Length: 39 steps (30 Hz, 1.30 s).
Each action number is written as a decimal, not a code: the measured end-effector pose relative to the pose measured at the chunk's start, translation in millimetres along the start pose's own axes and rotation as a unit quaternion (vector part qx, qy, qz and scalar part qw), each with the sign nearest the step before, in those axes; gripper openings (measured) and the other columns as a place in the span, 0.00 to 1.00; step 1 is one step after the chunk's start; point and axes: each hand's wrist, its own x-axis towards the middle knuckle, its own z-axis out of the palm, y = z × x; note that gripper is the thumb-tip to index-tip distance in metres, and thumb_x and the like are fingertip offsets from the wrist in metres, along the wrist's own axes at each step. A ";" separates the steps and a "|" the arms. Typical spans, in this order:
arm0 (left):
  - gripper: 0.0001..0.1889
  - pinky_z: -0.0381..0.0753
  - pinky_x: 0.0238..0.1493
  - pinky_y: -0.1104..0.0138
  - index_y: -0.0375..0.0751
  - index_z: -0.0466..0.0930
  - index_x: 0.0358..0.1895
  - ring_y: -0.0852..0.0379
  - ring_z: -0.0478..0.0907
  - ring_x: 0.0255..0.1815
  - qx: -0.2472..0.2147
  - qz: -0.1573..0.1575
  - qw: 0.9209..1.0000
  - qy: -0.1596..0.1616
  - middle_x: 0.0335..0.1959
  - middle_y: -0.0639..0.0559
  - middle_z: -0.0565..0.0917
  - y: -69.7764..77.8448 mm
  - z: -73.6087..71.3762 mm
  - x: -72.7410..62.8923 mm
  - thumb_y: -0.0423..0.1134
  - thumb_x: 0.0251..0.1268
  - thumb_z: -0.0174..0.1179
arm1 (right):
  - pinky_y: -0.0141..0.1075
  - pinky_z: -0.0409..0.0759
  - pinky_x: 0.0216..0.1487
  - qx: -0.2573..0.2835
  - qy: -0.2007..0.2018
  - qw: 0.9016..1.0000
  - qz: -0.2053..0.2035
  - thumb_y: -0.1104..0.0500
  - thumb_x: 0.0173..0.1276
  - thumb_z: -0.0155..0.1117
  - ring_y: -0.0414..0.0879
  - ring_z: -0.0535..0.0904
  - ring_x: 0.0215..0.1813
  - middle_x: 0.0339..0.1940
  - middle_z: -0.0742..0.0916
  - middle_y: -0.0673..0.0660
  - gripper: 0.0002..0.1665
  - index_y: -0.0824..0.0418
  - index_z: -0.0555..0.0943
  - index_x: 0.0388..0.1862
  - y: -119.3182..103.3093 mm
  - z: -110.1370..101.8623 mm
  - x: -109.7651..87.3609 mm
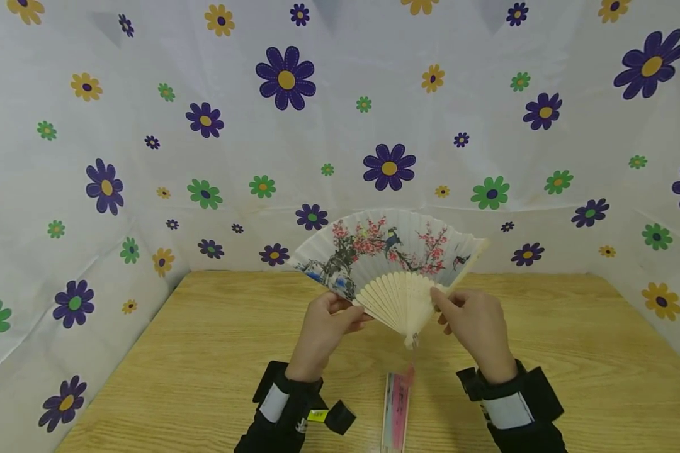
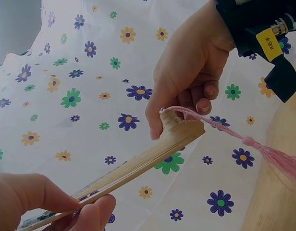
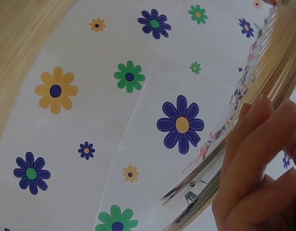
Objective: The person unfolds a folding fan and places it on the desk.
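A spread folding fan (image 1: 391, 251) is held up above the table, its white leaf painted with red blossoms and birds over pale wooden sticks. My left hand (image 1: 331, 321) pinches its left guard stick between thumb and fingers. At the opposite edge, my right hand (image 1: 473, 314) grips the sticks with the thumb in front. The left wrist view sees the fan almost edge-on, with a pink tassel (image 2: 277, 161) hanging from its pivot end. In the right wrist view, right-hand fingers (image 3: 253, 139) lie against the sticks, and folds of the leaf show beyond them.
A narrow pink and white package (image 1: 396, 409) lies on the wooden table (image 1: 204, 365), below the fan. Behind the table and along both sides hangs a white flower-printed cloth (image 1: 232, 157). Black straps with blocks attached sit on both wrists.
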 end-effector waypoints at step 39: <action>0.13 0.87 0.43 0.77 0.23 0.73 0.56 0.68 0.85 0.36 -0.084 0.012 0.995 0.047 0.38 0.48 0.86 -3.1 -3.6 4.8 0.27 0.75 0.54 | 0.26 0.70 0.19 0.254 -0.022 0.962 0.102 0.55 0.77 0.61 0.36 0.76 0.15 0.13 0.82 0.43 0.23 0.68 0.87 0.26 16.2 1.6 17.0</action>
